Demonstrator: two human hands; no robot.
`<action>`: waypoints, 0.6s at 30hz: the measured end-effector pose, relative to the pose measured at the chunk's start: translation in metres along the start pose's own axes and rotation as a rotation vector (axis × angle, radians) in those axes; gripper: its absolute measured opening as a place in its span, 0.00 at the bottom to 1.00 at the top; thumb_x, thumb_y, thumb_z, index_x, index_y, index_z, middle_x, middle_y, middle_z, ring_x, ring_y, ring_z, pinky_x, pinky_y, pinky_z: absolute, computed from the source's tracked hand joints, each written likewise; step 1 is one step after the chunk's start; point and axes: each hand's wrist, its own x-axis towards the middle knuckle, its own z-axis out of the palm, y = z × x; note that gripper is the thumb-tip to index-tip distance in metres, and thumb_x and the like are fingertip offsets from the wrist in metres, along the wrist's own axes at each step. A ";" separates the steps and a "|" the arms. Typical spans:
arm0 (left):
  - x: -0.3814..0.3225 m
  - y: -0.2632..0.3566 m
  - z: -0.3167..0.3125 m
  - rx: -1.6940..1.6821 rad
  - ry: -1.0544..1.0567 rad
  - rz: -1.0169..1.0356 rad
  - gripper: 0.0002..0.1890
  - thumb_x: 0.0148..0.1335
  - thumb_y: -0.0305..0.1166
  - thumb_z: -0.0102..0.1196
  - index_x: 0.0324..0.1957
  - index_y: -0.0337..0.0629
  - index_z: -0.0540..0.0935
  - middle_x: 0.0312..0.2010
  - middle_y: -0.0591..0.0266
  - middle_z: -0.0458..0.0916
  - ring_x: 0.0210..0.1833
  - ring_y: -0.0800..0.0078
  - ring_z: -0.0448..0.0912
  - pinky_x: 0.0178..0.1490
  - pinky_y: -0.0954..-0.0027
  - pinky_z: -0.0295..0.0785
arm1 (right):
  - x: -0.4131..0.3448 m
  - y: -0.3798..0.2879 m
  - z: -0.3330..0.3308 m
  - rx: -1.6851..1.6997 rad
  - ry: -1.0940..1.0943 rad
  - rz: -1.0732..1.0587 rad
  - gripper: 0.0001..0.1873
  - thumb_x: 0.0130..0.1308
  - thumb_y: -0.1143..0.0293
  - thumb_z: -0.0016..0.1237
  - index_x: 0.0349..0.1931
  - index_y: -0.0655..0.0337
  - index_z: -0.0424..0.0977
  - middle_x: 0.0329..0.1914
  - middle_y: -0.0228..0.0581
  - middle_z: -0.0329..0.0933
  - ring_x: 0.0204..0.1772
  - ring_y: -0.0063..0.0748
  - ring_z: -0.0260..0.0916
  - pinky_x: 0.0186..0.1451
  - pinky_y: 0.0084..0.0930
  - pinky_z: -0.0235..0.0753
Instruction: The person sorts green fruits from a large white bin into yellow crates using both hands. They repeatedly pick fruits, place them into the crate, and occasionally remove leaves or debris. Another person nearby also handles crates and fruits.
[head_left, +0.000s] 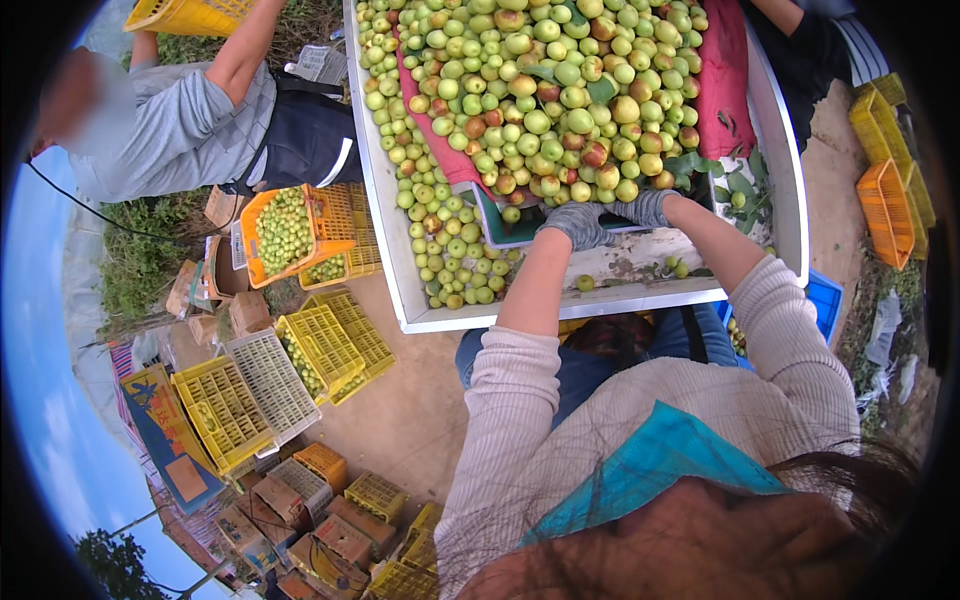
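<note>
My left hand (577, 224), in a grey knit glove, reaches over the near edge of a heap of green, partly red-brown fruit (551, 127) that look like jujubes. My right hand (639, 209), gloved alike, is close beside it at the same edge. The fingers of both hands are partly hidden, so I cannot tell whether they hold any fruit. Beneath them shows the rim of a dark green tray or crate (499, 225). Red cloth (724, 82) borders the heap inside a large white metal-edged sorting bin (637, 296).
At the left, a person in a grey shirt (187, 112) lifts a yellow crate (191, 15). An orange crate of fruit (322, 225) stands beside the bin. Yellow crates (225, 412) and cardboard boxes (345, 540) cover the ground. Part of another person (795, 67) shows at upper right.
</note>
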 end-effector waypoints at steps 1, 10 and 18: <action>0.000 0.000 0.001 -0.006 -0.003 0.006 0.40 0.56 0.50 0.66 0.71 0.55 0.70 0.68 0.53 0.73 0.68 0.54 0.72 0.71 0.54 0.67 | -0.002 -0.004 -0.004 -0.036 -0.018 0.009 0.29 0.71 0.44 0.47 0.62 0.56 0.75 0.62 0.48 0.77 0.66 0.47 0.71 0.70 0.37 0.68; 0.007 -0.007 0.006 -0.052 0.019 0.051 0.40 0.57 0.50 0.66 0.70 0.47 0.70 0.67 0.49 0.73 0.68 0.52 0.72 0.70 0.56 0.68 | -0.032 -0.052 -0.089 -0.214 0.181 0.096 0.19 0.70 0.54 0.48 0.39 0.62 0.83 0.35 0.53 0.83 0.42 0.50 0.81 0.50 0.42 0.78; 0.003 -0.007 0.010 -0.184 0.127 0.067 0.47 0.59 0.75 0.45 0.72 0.54 0.69 0.69 0.47 0.70 0.72 0.50 0.68 0.74 0.52 0.62 | 0.034 -0.078 -0.133 -0.531 0.847 0.130 0.21 0.71 0.60 0.50 0.62 0.50 0.68 0.57 0.49 0.72 0.55 0.45 0.79 0.52 0.45 0.80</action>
